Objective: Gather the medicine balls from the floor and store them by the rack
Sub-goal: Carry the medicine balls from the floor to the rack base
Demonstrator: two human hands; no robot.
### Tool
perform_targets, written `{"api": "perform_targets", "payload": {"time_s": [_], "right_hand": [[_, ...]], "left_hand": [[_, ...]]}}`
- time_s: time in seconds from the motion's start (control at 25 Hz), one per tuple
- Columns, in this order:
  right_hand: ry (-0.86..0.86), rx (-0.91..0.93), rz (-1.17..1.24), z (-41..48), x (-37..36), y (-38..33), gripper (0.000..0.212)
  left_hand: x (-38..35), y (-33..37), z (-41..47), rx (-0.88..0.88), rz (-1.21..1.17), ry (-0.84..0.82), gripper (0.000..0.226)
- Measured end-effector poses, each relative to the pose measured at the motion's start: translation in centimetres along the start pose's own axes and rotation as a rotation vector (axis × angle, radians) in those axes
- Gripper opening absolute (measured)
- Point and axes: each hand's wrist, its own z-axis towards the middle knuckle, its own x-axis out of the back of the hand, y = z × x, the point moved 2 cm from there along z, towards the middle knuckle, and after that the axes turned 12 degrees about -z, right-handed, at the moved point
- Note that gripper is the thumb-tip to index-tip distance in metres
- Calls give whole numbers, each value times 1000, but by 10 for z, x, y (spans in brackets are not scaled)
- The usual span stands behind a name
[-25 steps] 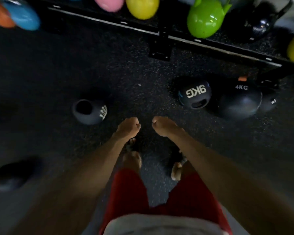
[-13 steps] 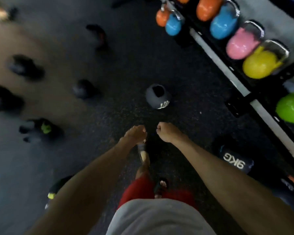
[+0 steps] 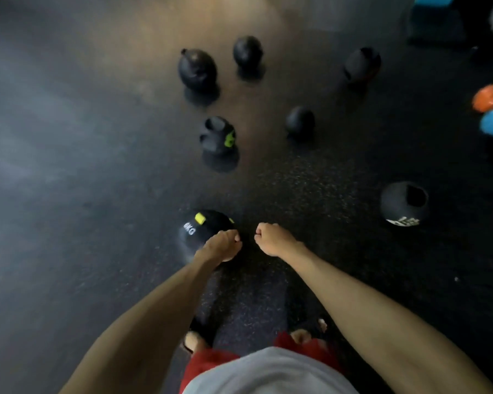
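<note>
Medicine balls (image 3: 404, 204) dot the speckled rubber floor (image 3: 296, 189).

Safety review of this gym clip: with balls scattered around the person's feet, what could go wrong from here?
Tripping: the ball with the yellow tag lies just ahead of the left foot, and others like the green-marked ball blend into the dark floor. Dropped weight: the toes look bare in open sandals, and that ball bears a KG mark, so it is probably heavy. The left hand and right hand are fisted, holding nothing.
</note>
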Motion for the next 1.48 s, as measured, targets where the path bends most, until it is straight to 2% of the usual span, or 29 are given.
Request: {"api": "perform_targets", "payload": {"time_s": [0.12, 0.28, 0.4, 0.52, 0.68, 0.84, 1.04, 1.16, 1.28, 1.48], "right_hand": [[-29, 43, -32, 28, -26, -109, 33], [-97, 65, -49, 49, -61, -229, 34], [-113, 66, -37, 70, -78, -291, 34], [-119, 30, -41, 94, -89, -322, 35], [-95, -42, 32, 148, -80, -345, 34], [-43, -161, 164, 193, -74, -354, 31], [-19, -387, 440, 224, -66, -354, 32], [23, -509, 513, 230, -67, -350, 31], [64, -695, 649, 246, -69, -349, 30], [84, -1020, 957, 282, -79, -360, 39]], "left_hand": [[46, -102, -13, 84, -57, 27, 33], [104, -217, -34, 67, -35, -11, 35], [144, -285, -29, 82, -53, -40, 33], [168, -317, -13, 43, -16, -67, 32], [203, -331, 45, -1, 53, -149, 34], [236, -314, 96, -101, 187, -186, 33], [272, -296, 160, -252, 464, -389, 36], [277, -279, 198, -338, 605, -490, 38], [273, -250, 242, -502, 666, -588, 32], [248, -215, 305, -669, 842, -838, 25]]}}
